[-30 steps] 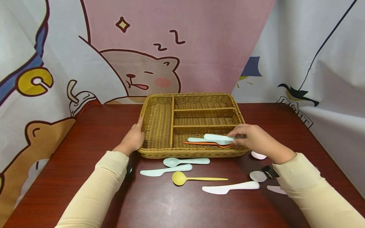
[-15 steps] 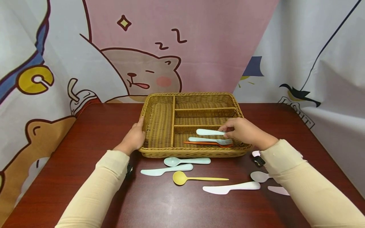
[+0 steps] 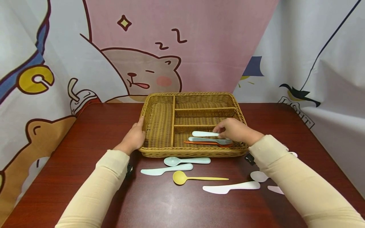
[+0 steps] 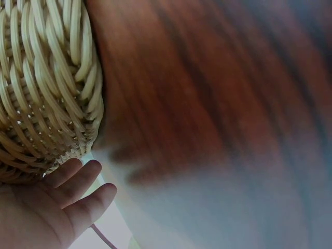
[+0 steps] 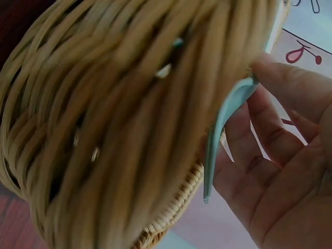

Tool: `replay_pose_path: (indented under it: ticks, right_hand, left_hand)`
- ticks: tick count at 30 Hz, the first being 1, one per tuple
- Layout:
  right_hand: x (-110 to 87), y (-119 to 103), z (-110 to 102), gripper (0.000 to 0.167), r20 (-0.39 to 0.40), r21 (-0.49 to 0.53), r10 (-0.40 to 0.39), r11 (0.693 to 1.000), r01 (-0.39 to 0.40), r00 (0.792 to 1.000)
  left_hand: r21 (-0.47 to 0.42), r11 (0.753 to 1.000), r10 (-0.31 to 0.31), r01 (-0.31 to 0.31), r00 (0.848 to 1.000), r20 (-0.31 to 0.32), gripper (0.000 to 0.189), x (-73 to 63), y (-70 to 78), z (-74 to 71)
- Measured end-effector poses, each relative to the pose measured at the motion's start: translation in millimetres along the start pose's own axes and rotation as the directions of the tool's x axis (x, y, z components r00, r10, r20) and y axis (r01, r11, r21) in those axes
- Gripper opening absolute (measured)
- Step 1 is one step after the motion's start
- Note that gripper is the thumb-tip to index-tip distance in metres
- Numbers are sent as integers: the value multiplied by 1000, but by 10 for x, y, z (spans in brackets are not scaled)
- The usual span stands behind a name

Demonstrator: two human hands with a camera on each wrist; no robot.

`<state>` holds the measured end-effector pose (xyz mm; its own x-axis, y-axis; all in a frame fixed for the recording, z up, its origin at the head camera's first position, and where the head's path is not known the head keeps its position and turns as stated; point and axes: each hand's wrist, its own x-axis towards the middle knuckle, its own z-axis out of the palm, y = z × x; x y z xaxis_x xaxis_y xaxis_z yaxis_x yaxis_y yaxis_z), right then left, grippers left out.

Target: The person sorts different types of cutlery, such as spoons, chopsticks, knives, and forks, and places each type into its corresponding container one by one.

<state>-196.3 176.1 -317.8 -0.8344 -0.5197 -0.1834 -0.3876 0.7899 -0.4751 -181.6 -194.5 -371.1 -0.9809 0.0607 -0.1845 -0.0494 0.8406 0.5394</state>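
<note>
Head view: I had the wicker tray [image 3: 194,153] on the counter [image 3: 154,202], with one long compartment at left and three shorter ones at right. The left hand [image 3: 133,136] rested against the tray's left wall; in the left wrist view its fingers were extended and slightly apart. The right hand [image 3: 235,130] was at the front-right compartment [image 3: 181,134], its fingers clamped on a pale mint utensil [image 3: 203,134]. The handle pointed left. In the right wrist view the curved end showed edge-on; I could not tell its type, or whether it touched the tray floor. Just in front of it, inside the same compartment, a mint fork [image 3: 203,139] overlapped an orange utensil [image 3: 196,142].

On the counter, before the tray, I logged a mint spoon [image 3: 186,161], a mint knife [image 3: 168,169], a yellow spoon [image 3: 180,178] and a white knife [image 3: 231,187]. The right sleeve [image 3: 296,177] partly covered a pale spoon [image 3: 259,176] and a pale pink knife [image 3: 275,189].
</note>
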Motion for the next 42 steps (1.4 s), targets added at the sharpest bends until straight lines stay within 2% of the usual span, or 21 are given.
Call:
replay_pose_path:
  ticks: [6, 19, 32, 42]
  right_hand:
    - [36, -29, 45, 22, 10, -23, -20, 1000, 21, 1000]
    - [90, -29, 153, 21, 42, -55, 19, 998, -16, 999]
    - [80, 8, 212, 24, 9, -117, 6, 993, -5, 1000]
    - [67, 1, 216, 23, -18, -105, -17, 994, 15, 1000]
  left_hand:
    - [22, 1000, 11, -10, 1000, -19, 66, 9, 11, 0]
    - [19, 1000, 10, -10, 1000, -10, 65, 20, 22, -5]
    - [14, 1000, 3, -3, 1000, 0, 66, -2, 25, -8]
    - [19, 1000, -6, 6, 1000, 5, 65, -4, 11, 0]
